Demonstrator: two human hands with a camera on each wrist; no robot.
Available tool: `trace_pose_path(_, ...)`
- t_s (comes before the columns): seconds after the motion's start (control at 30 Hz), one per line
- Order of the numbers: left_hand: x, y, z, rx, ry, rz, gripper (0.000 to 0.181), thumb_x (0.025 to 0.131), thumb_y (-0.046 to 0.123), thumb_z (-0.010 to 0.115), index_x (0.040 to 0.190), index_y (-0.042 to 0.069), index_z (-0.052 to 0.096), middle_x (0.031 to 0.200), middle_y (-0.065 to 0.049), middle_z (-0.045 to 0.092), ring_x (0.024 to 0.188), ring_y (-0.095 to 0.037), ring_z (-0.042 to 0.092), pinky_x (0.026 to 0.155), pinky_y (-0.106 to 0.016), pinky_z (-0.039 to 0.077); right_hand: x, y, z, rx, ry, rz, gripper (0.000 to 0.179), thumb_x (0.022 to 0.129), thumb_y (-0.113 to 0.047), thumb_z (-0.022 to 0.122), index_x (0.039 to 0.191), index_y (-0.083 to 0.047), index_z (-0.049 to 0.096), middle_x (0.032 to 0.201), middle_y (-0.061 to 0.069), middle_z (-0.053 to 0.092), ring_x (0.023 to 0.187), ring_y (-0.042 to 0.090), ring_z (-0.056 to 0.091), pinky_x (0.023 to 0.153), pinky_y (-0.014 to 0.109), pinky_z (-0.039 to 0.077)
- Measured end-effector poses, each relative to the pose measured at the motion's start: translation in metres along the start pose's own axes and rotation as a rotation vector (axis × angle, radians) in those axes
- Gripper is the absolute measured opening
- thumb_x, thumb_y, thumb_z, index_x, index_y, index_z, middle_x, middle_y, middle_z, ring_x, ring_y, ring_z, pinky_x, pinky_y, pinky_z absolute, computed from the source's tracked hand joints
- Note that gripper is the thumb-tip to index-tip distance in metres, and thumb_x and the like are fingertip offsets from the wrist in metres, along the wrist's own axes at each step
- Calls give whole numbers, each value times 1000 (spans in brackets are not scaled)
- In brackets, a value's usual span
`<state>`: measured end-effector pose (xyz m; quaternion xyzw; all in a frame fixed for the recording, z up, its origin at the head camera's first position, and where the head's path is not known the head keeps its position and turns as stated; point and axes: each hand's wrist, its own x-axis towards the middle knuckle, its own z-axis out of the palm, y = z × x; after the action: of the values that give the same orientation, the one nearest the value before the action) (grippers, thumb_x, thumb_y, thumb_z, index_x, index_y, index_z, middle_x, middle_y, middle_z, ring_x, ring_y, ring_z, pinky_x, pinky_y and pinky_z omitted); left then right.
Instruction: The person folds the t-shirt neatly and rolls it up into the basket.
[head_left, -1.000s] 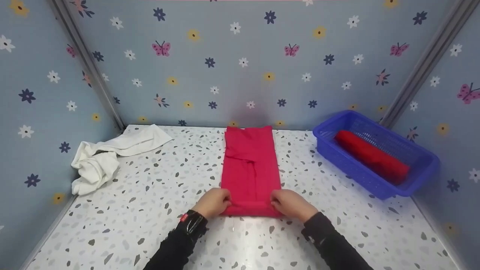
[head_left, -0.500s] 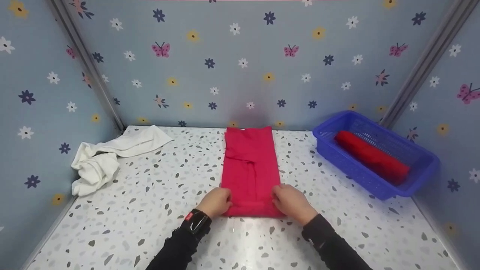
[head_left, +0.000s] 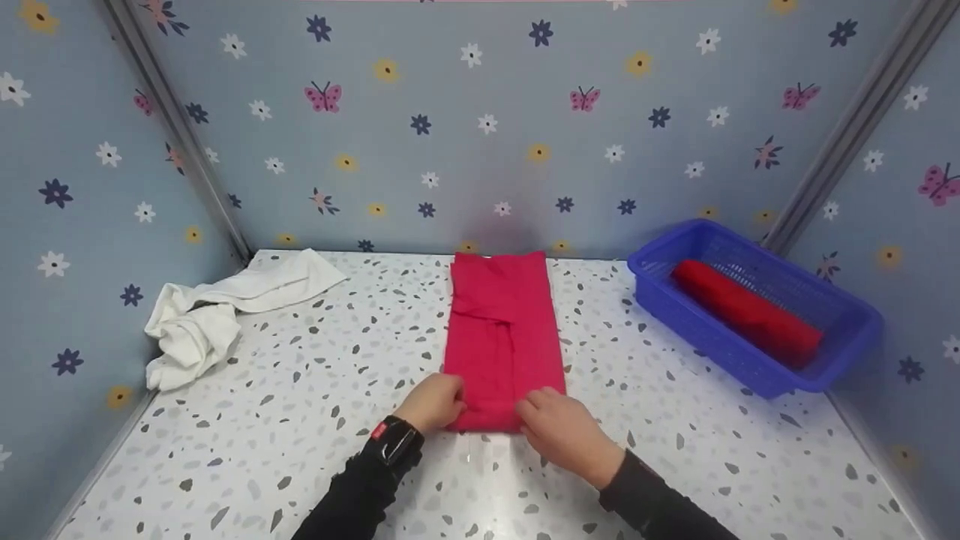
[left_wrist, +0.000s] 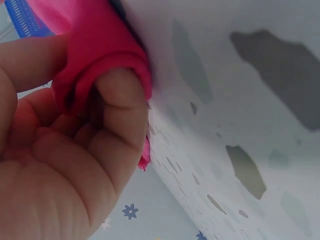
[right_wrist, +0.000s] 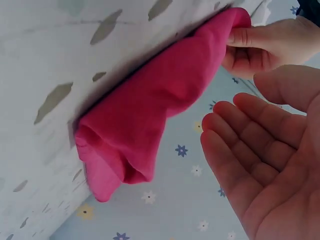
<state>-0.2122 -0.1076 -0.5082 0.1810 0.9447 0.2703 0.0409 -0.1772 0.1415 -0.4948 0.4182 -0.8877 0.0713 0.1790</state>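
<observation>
Cloth in bright pink-red lies long and flat in the middle of the counter, with its near edge turned up into a small fat fold. The left hand pinches one side of that fold, with a bent finger tucked inside the end. The right hand is at the other side; its fingers are loose and hold nothing, and the right wrist view shows a gap between them and the cloth.

The step looks like rolling the cloth toward the back wall. To do it well, the right hand should pinch its own end, just as the left one does. Then both hands should push at the same speed, so the roll does not go crooked. Keep it tight, and smooth the wrinkle farther up, or it may make a lump.
</observation>
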Motion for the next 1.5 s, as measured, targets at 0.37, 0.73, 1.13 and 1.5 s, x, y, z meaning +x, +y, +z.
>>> trace_pose_path(0.37,1,-2,0,-23,-17,-36,19,88,-2,75,76,7,63,72,-1,60,72,-21,59,72,-42,55,-5,-2,12,-106,-89,-18,16,89,-8,81,103,-3,75,91,8,69,82,23,65,69,32,58)
trace_pose_path(0.73,-7,-3,3,13,38,38,20,90,-2,75,78,7,61,73,-2,57,74,-22,57,73,-44,53,-3,1,16,-53,-142,0,17,91,-4,78,107,-1,74,97,10,69,87,24,66,74,33,60)
trace_pose_path(1.13,-25,8,4,346,225,174,16,84,-4,78,85,4,64,81,-8,59,75,-28,63,63,-41,54,-4,5,19,-48,-143,18,15,93,-2,78,106,0,72,94,11,66,85,23,63,73,32,60)
trace_pose_path(1.5,-43,18,13,570,281,314,19,78,-6,81,85,4,68,83,-7,58,82,-24,61,69,-36,57,-1,2,18,-93,-205,81,15,95,-6,77,107,-1,71,93,11,65,83,23,61,69,32,59)
